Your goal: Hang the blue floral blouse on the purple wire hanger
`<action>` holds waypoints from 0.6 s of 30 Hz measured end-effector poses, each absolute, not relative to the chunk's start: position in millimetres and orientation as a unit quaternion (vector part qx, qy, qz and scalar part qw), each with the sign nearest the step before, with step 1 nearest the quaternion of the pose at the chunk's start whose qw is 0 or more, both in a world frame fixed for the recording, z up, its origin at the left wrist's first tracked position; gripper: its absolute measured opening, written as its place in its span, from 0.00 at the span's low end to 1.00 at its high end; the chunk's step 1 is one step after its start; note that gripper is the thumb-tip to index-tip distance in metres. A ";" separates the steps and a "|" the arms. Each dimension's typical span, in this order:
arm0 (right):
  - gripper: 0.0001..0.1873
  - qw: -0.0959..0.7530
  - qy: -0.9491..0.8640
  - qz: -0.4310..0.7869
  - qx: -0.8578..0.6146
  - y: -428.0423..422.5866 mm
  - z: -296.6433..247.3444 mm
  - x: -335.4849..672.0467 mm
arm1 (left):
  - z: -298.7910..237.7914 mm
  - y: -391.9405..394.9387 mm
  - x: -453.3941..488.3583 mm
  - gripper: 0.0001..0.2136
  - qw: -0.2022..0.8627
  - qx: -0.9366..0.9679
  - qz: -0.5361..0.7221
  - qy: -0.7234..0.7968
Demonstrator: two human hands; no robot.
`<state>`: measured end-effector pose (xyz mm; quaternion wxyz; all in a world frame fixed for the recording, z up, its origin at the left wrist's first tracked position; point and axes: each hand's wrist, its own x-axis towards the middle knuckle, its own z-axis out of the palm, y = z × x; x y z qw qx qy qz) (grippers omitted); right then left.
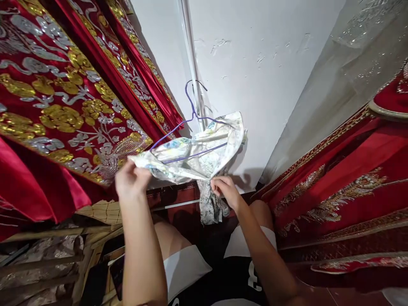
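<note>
A white garment (219,159) with a pale floral print hangs on a purple wire hanger (193,111), its kind not plain from here. The hanger's hook sits against a narrow vertical strip on the wall. My left hand (132,178), a little blurred, is closed on the garment's left shoulder edge and holds it out from the hanger. With bent fingers, my right hand (223,187) pinches the cloth at the front, where the neckline edges meet. Below that hand the rest of the garment drops in bunched folds.
Red robes (79,93) with gold and silver embroidery hang at the left. More red embroidered cloth (344,187) hangs at the right, beside a sheer white fabric (318,106). Behind the hanger is a white wall (255,38). A bamboo rack (63,231) stands low at left.
</note>
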<state>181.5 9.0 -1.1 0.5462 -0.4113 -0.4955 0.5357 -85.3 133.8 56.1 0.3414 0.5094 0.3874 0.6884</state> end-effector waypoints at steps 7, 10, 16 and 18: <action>0.17 0.616 -0.374 0.535 -0.442 -32.7 -35.7 158.6 | -62.7 50.9 -9.9 0.08 0.618 0.227 0.656 0.368; 0.18 0.556 -0.440 0.530 -0.464 -36.2 -42.9 177.7 | -65.7 36.4 1.7 0.13 0.595 0.253 0.665 0.372; 0.18 0.342 -0.551 0.563 -0.512 -49.4 -63.6 195.8 | -13.7 3.2 0.9 0.16 0.626 0.428 0.562 0.330; 0.15 0.445 -0.497 0.514 -0.539 -51.4 -65.4 188.0 | -2.7 -9.8 11.2 0.16 0.618 0.499 0.520 0.314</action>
